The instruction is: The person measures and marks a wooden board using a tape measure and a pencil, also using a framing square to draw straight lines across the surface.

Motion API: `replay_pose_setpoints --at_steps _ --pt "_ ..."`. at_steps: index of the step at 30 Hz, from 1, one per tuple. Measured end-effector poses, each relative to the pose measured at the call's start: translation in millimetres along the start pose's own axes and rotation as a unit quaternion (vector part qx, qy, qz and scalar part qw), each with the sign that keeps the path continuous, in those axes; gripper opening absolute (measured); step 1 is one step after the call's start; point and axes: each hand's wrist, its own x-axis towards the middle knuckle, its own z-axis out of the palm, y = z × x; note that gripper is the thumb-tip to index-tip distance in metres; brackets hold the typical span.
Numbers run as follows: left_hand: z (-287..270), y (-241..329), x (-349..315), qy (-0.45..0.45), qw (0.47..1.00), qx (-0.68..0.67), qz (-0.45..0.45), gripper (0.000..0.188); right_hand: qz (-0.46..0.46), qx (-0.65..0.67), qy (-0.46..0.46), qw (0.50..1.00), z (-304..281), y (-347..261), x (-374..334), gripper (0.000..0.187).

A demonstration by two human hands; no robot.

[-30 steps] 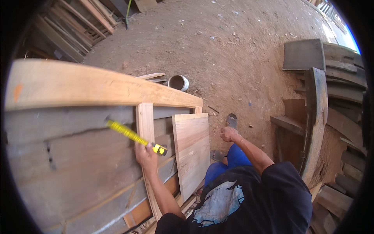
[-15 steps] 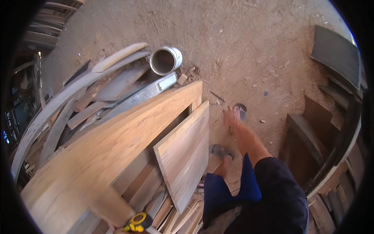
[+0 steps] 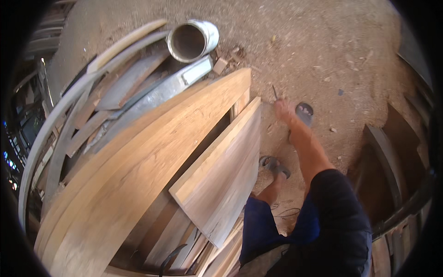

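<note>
Hanging low over the dirt floor (image 3: 318, 55), the right hand (image 3: 284, 111) is seen just beside a thin dark stick (image 3: 274, 91). The hand looks loosely curled, but it is blurred, so whether the stick is gripped, touched or only passed over cannot be made out. The left hand is not shown, so nothing can be told about what is held by it. The hands are not seen together.

The stick is found past the near corner of a flat wood panel (image 3: 226, 171), which is set at a slant beside a long wood board (image 3: 152, 159). What the panel is propped on is hidden. If it were bumped by the arm or a knee, it could be made to slide or tip, and a foot could be hurt.

The sandal (image 3: 304, 109) on the front foot is placed close to the hand, so fingers could be stepped on if balance were lost. Some thin dark wires (image 3: 288, 215) are seen on the floor behind the other foot (image 3: 277, 168); a toe or heel could be caught in them. If the stick were pinched badly, it could be dropped, or the fingers could be poked.
</note>
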Motion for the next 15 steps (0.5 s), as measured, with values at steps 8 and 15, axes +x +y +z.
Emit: replay_pose_setpoints --at_steps 8,15 --pt "-4.2 143.9 67.7 0.067 0.918 -0.378 -0.102 0.037 0.086 0.355 0.151 0.918 11.4 -4.0 -232.9 0.022" --pt "-27.2 173.2 126.3 0.057 0.803 -0.587 -0.091 0.052 0.197 0.359 0.358 0.840 -126.8 -15.6 -482.6 0.041"
